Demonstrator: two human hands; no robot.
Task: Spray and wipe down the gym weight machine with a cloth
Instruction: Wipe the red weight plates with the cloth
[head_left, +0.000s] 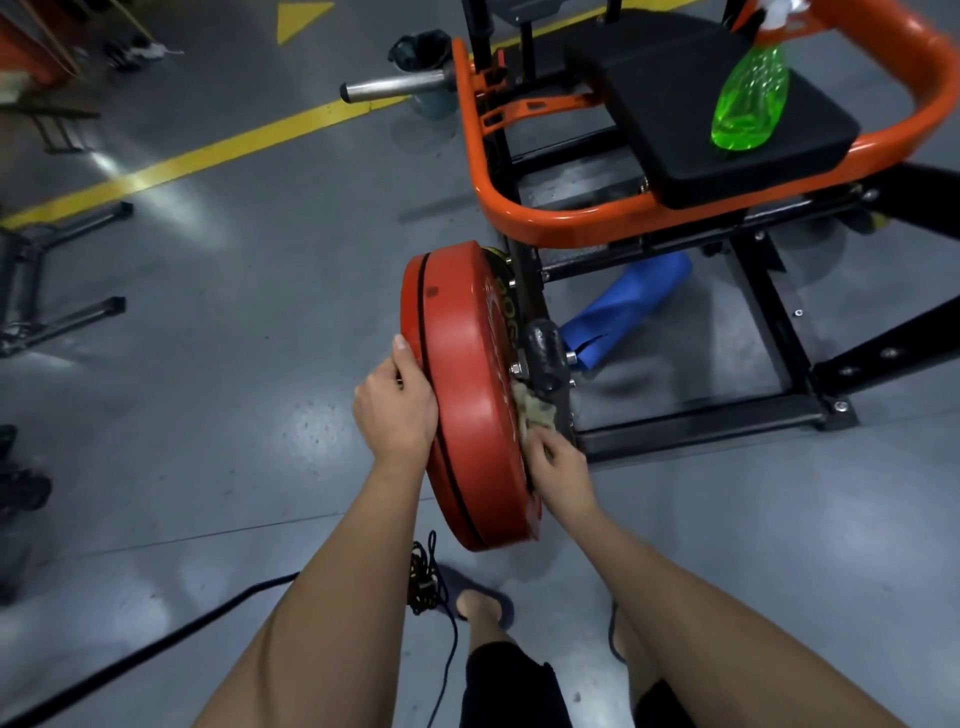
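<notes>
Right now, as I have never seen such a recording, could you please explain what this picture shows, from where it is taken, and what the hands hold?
The picture comes from a camera worn on a person's head, looking down at their own arms. The left hand rests against the outer side of a red weight plate on a gym machine; its fingers are hidden. The right hand holds a cloth against the plate's inner side. A green spray bottle sits on the black seat pad, and a blue roll lies on the floor beneath.
</notes>
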